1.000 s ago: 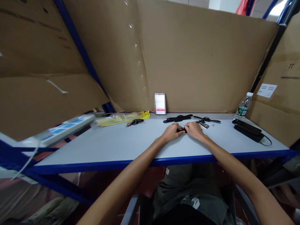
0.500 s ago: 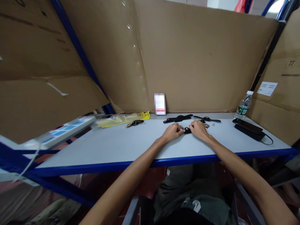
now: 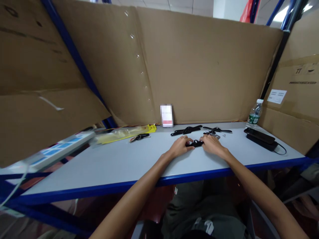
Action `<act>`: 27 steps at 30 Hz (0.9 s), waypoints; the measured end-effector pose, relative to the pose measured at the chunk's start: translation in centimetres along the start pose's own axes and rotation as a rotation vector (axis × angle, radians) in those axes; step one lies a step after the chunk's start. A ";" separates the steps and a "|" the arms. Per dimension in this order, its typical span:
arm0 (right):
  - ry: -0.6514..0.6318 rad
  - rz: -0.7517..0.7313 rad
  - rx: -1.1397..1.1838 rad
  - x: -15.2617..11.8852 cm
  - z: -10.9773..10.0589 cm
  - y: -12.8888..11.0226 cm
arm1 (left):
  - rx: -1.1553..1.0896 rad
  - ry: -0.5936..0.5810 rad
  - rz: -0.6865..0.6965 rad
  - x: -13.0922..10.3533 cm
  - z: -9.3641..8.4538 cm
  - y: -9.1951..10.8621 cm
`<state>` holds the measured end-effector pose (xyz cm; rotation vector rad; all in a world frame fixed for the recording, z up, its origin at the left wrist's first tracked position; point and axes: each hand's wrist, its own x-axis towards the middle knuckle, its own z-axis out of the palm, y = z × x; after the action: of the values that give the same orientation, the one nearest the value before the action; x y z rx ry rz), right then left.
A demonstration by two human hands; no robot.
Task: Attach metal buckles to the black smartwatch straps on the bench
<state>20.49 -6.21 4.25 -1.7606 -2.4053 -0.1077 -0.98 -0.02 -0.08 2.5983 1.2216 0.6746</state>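
Note:
A small black part [image 3: 197,143] with a light spot on top lies between my two hands, low over the grey table [image 3: 119,162]. My left hand [image 3: 181,146] grips its left end with curled fingers. At its right end, the fingers of my right hand [image 3: 211,144] are closed on it. Behind my hands are black strap-like pieces [image 3: 186,130] and another long black piece [image 3: 224,130]. A small metallic piece [image 3: 217,136] shows just past my right hand, with tiny silvery bits [image 3: 223,135] beside it.
Black devices with a cable [image 3: 261,138] and a bottle [image 3: 254,114] stand at the right. A screen [image 3: 166,115] leans on the cardboard [image 3: 189,73]. At the left are yellow-edged plastic bags [image 3: 124,133], a small dark item [image 3: 140,137] and a power strip [image 3: 62,147].
The view has tilted up and shifted slightly right. My hands are a little farther apart, and more of the black part shows between them.

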 end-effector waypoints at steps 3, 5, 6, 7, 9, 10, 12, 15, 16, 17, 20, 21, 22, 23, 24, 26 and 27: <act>-0.087 0.010 -0.052 -1.0 -0.9 0.4 | -0.012 -0.010 0.028 -0.1 -0.2 0.4; -0.159 0.003 -0.043 -1.2 -1.5 1.1 | -0.005 -0.006 0.055 -0.2 -0.2 0.7; -0.187 -0.004 -0.019 -1.1 -1.9 1.6 | 0.004 -0.002 0.068 -0.2 -0.2 0.8; -0.192 -0.006 0.012 -0.9 -2.2 2.3 | 0.015 0.004 0.076 -0.2 -0.2 0.9; -0.104 0.047 0.067 -0.2 -2.7 4.2 | 0.031 0.008 0.088 -0.3 0.0 0.9; -0.024 0.113 0.067 0.2 -3.0 5.4 | 0.033 0.011 0.091 -0.3 0.0 0.8; 0.060 0.301 0.003 1.1 -3.2 7.9 | 0.031 0.015 0.102 -0.4 0.2 0.7; -0.048 0.503 -0.063 2.3 -3.0 10.9 | 0.034 0.014 0.118 -0.3 0.3 0.5; -0.089 0.520 -0.045 2.7 -2.7 11.5 | 0.035 0.011 0.121 -0.3 0.3 0.5; -0.121 0.512 -0.001 3.1 -2.3 11.9 | 0.034 0.007 0.125 -0.3 0.2 0.6; -0.144 0.404 0.212 4.3 -1.0 12.2 | 0.031 0.003 0.127 -0.3 0.0 0.8; -0.135 0.367 0.262 4.7 -0.6 12.1 | 0.029 0.003 0.126 -0.3 -0.1 0.8; -0.124 0.336 0.285 5.1 -0.1 11.9 | 0.025 0.003 0.124 -0.3 -0.1 0.8; -0.112 0.311 0.280 5.5 0.3 11.7 | 0.019 0.002 0.120 -0.3 -0.1 0.8; -0.098 0.288 0.258 5.9 0.6 11.4 | 0.012 0.001 0.115 -0.4 -0.1 0.8; -0.068 0.249 0.214 6.6 1.3 10.5 | 0.006 0.003 0.110 -0.4 0.0 0.7; -0.052 0.236 0.198 6.8 1.5 10.1 | 0.007 0.007 0.109 -0.4 0.1 0.7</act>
<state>27.92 3.53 3.55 -1.9537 -2.1350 0.1995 -0.68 -0.74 -0.03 2.6864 1.0920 0.7004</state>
